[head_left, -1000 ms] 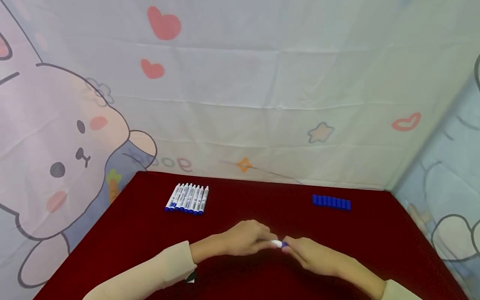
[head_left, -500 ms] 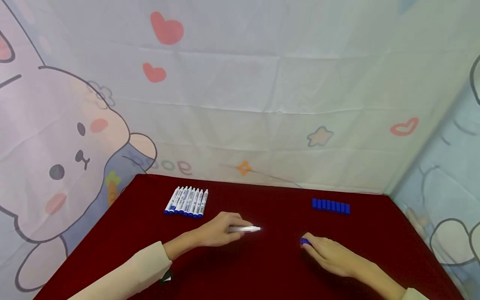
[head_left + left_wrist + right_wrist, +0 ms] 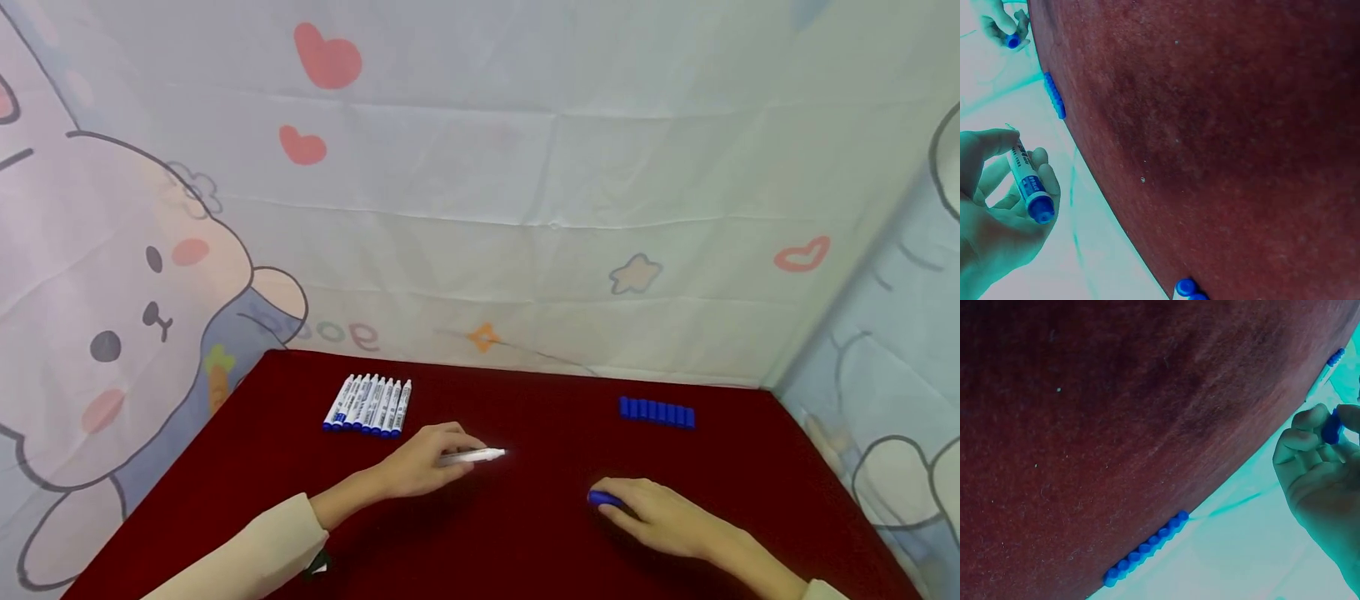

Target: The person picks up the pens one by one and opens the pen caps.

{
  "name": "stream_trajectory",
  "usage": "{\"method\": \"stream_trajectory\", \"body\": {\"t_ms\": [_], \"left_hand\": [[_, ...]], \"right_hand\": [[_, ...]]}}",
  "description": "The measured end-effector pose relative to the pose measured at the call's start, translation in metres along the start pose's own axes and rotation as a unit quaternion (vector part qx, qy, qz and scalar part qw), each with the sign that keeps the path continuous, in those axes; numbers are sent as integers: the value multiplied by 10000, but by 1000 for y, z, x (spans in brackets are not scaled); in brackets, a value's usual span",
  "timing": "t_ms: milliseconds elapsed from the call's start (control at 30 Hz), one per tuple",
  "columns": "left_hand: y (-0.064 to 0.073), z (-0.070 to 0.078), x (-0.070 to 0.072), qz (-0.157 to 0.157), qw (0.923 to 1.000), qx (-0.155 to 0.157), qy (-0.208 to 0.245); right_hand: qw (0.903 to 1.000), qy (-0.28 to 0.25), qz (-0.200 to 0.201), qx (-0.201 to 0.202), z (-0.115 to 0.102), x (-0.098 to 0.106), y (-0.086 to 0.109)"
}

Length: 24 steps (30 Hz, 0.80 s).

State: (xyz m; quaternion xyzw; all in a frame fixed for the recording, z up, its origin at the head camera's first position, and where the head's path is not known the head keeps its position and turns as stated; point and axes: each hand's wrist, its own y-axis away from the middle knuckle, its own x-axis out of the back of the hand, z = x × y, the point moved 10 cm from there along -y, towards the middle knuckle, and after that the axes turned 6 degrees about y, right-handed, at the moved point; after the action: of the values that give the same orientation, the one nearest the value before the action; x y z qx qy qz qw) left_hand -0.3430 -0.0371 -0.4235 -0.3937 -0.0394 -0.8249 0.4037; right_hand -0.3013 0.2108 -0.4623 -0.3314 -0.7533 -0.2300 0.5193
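Observation:
My left hand (image 3: 420, 462) holds a white whiteboard marker (image 3: 476, 456) between thumb and fingers above the dark red table. Its bare tip points right; in the left wrist view the blue end of the marker (image 3: 1034, 190) faces the camera. To the right, my right hand (image 3: 660, 515) pinches a blue marker cap (image 3: 603, 498) between thumb and fingertips. The same cap (image 3: 1332, 428) shows partly covered by fingers in the right wrist view. A wide gap separates the two hands.
Several white markers (image 3: 369, 407) without caps lie side by side at the back left of the red table (image 3: 525, 533). A row of blue caps (image 3: 657, 412) lies at the back right. A printed cloth (image 3: 480, 167) hangs behind the table.
The hands were together on the marker; the cap came off and they moved apart. Lately the left hand has shifted slightly left with the marker, and the right hand has turned the cap a little.

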Motion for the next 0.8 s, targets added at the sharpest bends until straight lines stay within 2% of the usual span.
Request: {"method": "stream_trajectory", "body": {"t_ms": [367, 800], "left_hand": [[15, -16, 19, 148, 9989, 438, -45], [40, -31, 51, 502, 9961, 645, -333]], "right_hand": [[9975, -504, -107, 485, -17, -5, 2], [9968, -577, -249, 496, -22, -9, 4]]}}
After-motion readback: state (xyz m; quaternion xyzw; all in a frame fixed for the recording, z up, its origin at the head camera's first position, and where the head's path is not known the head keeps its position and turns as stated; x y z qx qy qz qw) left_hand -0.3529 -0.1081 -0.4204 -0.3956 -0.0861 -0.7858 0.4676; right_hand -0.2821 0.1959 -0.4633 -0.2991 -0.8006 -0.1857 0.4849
